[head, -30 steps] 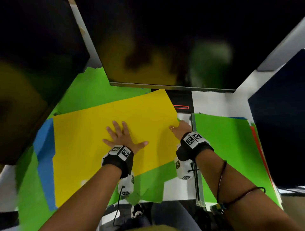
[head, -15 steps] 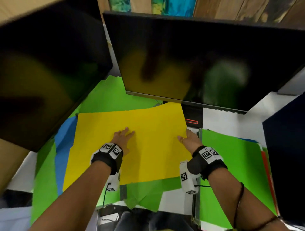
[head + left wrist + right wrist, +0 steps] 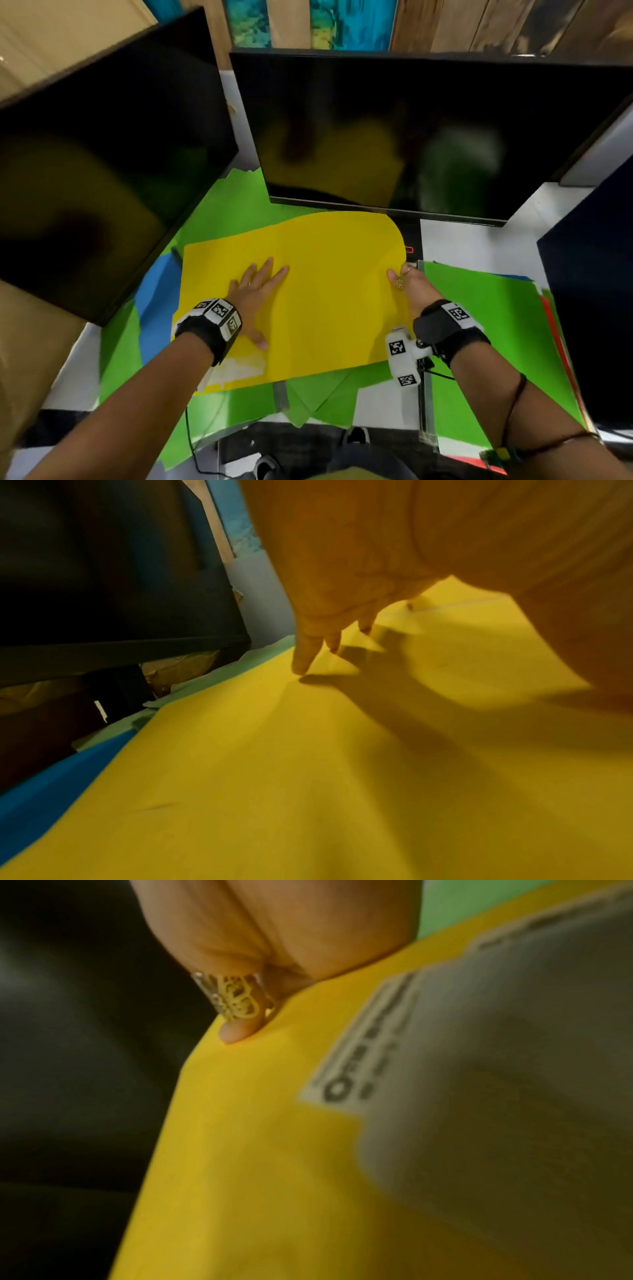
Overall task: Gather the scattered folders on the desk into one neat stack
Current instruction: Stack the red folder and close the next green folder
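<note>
A yellow folder (image 3: pixel 325 301) lies in the middle of the desk, on top of green folders (image 3: pixel 236 212) and a blue folder (image 3: pixel 156 294). My left hand (image 3: pixel 260 284) presses flat on its left half, fingers straight and spread; in the left wrist view its fingertips (image 3: pixel 303 664) touch the yellow folder (image 3: pixel 274 777). My right hand (image 3: pixel 402 277) pinches the folder's right edge, thumb on top. That far right corner curls upward. In the right wrist view a ringed finger (image 3: pixel 240 1026) presses the yellow folder (image 3: pixel 240 1137). A stack topped by a green folder (image 3: pixel 496 325) lies at the right.
Two dark monitors stand close behind, one at the left (image 3: pixel 102 171) and one in the centre (image 3: pixel 411 137), whose stand (image 3: pixel 409 236) is just beyond the yellow folder. A dark panel (image 3: pixel 596 291) borders the right stack. More green folder corners (image 3: pixel 318 397) overhang the desk's front edge.
The yellow folder's far right corner has risen and curled where my right hand holds the edge. My left hand stays flat on the folder, fingers spread again. The head view has tilted up.
</note>
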`<state>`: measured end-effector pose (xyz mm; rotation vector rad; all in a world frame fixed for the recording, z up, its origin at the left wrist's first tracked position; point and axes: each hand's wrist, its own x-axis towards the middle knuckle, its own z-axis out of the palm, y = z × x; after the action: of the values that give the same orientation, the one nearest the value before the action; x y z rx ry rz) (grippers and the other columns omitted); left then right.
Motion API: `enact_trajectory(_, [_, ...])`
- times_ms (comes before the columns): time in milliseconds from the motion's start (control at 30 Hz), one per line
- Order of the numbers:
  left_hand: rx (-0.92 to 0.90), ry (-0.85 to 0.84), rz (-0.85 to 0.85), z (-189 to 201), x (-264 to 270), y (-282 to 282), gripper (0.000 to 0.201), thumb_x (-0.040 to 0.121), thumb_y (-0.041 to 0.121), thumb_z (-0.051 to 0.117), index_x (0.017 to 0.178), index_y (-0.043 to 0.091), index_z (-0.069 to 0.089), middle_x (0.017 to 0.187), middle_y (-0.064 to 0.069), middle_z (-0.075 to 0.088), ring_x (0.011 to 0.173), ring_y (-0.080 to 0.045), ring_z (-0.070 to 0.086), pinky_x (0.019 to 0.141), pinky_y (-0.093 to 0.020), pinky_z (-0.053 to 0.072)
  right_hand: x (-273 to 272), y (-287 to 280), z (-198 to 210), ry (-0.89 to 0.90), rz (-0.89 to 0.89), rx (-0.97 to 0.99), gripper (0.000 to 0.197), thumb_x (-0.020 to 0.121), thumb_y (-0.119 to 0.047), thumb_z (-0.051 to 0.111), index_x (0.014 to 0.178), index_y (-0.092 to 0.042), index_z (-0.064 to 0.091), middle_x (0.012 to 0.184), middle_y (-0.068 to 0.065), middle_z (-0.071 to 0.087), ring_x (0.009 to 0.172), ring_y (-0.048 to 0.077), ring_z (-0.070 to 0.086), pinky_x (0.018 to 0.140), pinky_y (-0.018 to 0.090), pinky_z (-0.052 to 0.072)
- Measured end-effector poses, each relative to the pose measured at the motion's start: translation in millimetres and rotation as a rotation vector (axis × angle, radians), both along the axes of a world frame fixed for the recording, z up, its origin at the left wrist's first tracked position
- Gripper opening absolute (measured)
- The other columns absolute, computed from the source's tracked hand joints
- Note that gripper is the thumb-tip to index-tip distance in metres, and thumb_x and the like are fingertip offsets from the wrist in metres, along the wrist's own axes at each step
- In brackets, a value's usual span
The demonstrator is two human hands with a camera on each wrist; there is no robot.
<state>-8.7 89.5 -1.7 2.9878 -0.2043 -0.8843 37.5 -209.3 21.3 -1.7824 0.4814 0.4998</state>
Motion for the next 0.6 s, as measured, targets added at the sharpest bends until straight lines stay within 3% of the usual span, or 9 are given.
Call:
enact_trajectory(133, [-0.086, -0.088, 0.145, 1, 3, 6, 0.151, 0.044, 0.045, 0.089, 0.137, 0.042, -0.031, 0.153, 0.001, -0.031, 0.144, -0.032, -0.016, 0.111, -0.065, 0.013, -9, 1, 4, -0.022, -0.021, 0.118, 0.049, 0.099, -0.006, 0.035, 0.147, -0.006, 0.022, 0.154, 0.006, 0.027, 0.144, 0.018, 0.019, 0.116, 0.030, 0.012])
enact_trajectory(200, [-0.093, -0.079, 0.172, -2, 6, 4, 0.148, 0.047, 0.045, 0.088, 0.138, 0.041, -0.029, 0.153, 0.002, -0.030, 0.144, -0.034, -0.013, 0.109, -0.066, 0.017, -7, 7, 12, -0.047, -0.034, 0.173, 0.049, 0.099, -0.005, 0.038, 0.146, -0.005, 0.026, 0.152, 0.005, 0.029, 0.142, 0.019, 0.022, 0.112, 0.027, 0.017])
enact_trajectory(300, [-0.077, -0.045, 0.129, -7, 9, -4, 0.147, 0.049, 0.050, 0.086, 0.137, 0.041, -0.031, 0.152, 0.002, -0.032, 0.144, -0.038, -0.009, 0.108, -0.066, 0.021, -5, 13, 25, -0.131, 0.010, 0.191, 0.046, 0.098, -0.004, 0.039, 0.143, -0.009, 0.030, 0.149, 0.002, 0.034, 0.138, 0.015, 0.029, 0.114, 0.030, 0.015])
enact_trajectory(367, [-0.100, -0.085, 0.144, -11, 11, -8, 0.149, 0.047, 0.053, 0.085, 0.133, 0.040, -0.036, 0.152, -0.003, -0.031, 0.144, -0.039, -0.008, 0.110, -0.063, 0.022, -3, 20, 38, -0.155, 0.020, 0.214, 0.028, 0.096, 0.001, 0.042, 0.120, -0.010, 0.049, 0.124, 0.002, 0.052, 0.121, 0.011, 0.039, 0.106, 0.026, 0.029])
enact_trajectory(400, [-0.129, -0.116, 0.168, -11, 12, -9, 0.150, 0.046, 0.054, 0.085, 0.131, 0.039, -0.038, 0.153, -0.005, -0.030, 0.144, -0.039, -0.008, 0.112, -0.060, 0.021, -3, 23, 44, -0.168, 0.035, 0.233, 0.020, 0.094, 0.005, 0.043, 0.108, -0.004, 0.053, 0.111, 0.011, 0.058, 0.111, 0.015, 0.046, 0.098, 0.026, 0.036])
enact_trajectory(467, [-0.225, -0.177, 0.238, -9, 15, -11, 0.151, 0.047, 0.053, 0.085, 0.135, 0.035, -0.036, 0.153, -0.008, -0.028, 0.144, -0.037, -0.010, 0.116, -0.054, 0.017, -2, 23, 53, -0.198, 0.050, 0.288, 0.012, 0.091, 0.010, 0.044, 0.099, 0.009, 0.053, 0.095, 0.032, 0.054, 0.092, 0.022, 0.060, 0.089, 0.034, 0.042])
enact_trajectory(533, [-0.391, -0.242, 0.354, -4, 19, -9, 0.146, 0.051, 0.050, 0.085, 0.141, 0.031, -0.029, 0.155, -0.010, -0.023, 0.145, -0.034, -0.010, 0.117, -0.050, 0.011, -1, 18, 57, -0.305, 0.092, 0.314, 0.014, 0.090, 0.012, 0.044, 0.077, 0.008, 0.049, 0.068, 0.026, 0.044, 0.064, 0.006, 0.055, 0.078, 0.029, 0.039])
enact_trajectory(600, [-0.649, -0.343, 0.524, 3, 28, -7, 0.131, 0.063, 0.045, 0.080, 0.145, 0.029, -0.022, 0.157, -0.007, -0.015, 0.146, -0.027, -0.007, 0.119, -0.047, 0.007, 0, 13, 61, -0.404, 0.114, 0.343, 0.031, 0.087, 0.004, 0.055, 0.064, -0.009, 0.039, 0.054, -0.002, 0.047, 0.052, -0.003, 0.047, 0.073, 0.023, 0.035])
